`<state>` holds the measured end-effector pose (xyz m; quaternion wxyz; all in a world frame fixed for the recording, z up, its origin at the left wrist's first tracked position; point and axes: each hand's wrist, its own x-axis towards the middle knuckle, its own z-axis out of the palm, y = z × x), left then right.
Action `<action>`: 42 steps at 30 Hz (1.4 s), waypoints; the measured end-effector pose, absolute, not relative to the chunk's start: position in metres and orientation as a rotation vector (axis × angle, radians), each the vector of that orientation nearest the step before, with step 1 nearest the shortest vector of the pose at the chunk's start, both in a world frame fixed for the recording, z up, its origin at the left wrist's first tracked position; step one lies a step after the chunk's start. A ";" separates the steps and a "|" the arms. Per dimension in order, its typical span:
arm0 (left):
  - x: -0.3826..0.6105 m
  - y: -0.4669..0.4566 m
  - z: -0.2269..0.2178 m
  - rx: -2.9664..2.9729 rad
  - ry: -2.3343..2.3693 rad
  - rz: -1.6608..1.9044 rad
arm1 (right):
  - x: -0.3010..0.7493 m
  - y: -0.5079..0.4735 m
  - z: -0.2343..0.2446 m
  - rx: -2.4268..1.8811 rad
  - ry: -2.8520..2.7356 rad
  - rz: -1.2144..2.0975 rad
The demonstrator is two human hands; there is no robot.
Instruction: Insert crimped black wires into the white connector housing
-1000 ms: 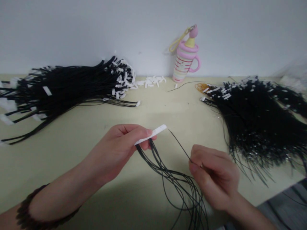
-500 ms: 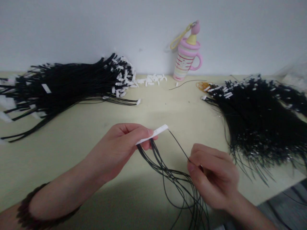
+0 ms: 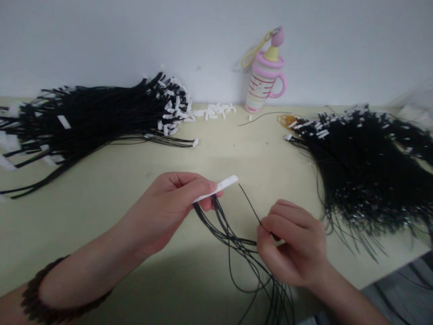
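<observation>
My left hand (image 3: 169, 210) is closed, pinching a small white strip (image 3: 219, 187) together with several thin black cords (image 3: 237, 243) that hang down from it and loop toward the table's near edge. My right hand (image 3: 292, 246) is closed in a pinch on a single black cord (image 3: 249, 203), whose free tip points up at the end of the white strip. The tip sits right beside the strip; I cannot tell whether they touch.
A big bundle of black cords with white tags (image 3: 84, 117) lies at the left. Another heap of black cords (image 3: 365, 167) lies at the right. Loose white pieces (image 3: 213, 111) and a pink striped bottle (image 3: 264, 79) stand by the wall on the pale table (image 3: 111, 189).
My right hand has slid a little left and up along the single cord, closer to the white strip. My left hand has stayed in place.
</observation>
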<state>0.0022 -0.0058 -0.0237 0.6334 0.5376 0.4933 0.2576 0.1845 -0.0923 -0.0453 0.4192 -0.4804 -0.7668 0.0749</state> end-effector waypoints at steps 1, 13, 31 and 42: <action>0.002 -0.006 -0.024 1.230 1.126 0.589 | 0.185 -0.092 -0.046 -1.208 -1.925 0.174; 0.000 -0.011 -0.024 1.308 1.052 0.542 | 0.182 -0.092 -0.042 -1.241 -1.879 0.138; 0.005 -0.023 -0.020 1.304 0.980 0.400 | 0.177 -0.096 -0.040 -1.177 -1.896 0.192; 0.007 -0.023 -0.020 1.341 1.008 0.394 | 0.178 -0.099 -0.043 -1.217 -1.857 0.226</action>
